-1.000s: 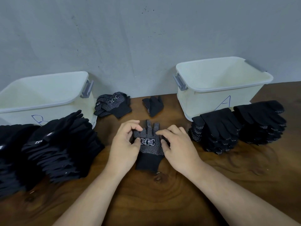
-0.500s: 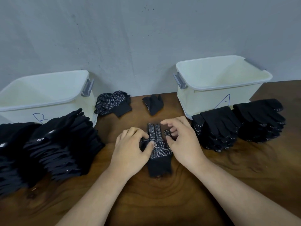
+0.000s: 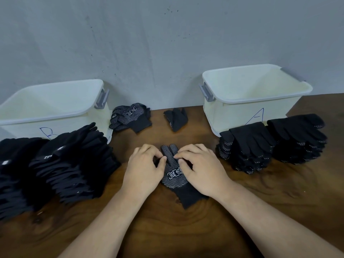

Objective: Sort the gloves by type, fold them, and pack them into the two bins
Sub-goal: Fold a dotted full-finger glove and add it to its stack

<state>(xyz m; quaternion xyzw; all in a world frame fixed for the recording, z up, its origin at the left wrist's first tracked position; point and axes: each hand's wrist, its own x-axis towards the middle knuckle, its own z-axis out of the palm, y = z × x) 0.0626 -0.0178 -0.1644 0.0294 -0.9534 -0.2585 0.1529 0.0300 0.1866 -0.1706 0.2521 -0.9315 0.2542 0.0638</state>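
— Views held?
— One: head-worn, wide-angle.
— Facing?
— We look forward and down across the wooden table (image 3: pixel 186 229), toward the grey wall (image 3: pixel 167 43) behind it.
— Range?
— Near: the table fills our lower frame, the wall behind it the upper.

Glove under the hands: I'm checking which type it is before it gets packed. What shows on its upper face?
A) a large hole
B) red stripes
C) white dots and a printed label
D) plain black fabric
C: the glove, lying on the table under the left hand and right hand, shows a grid of white dots and a white-framed printed label.
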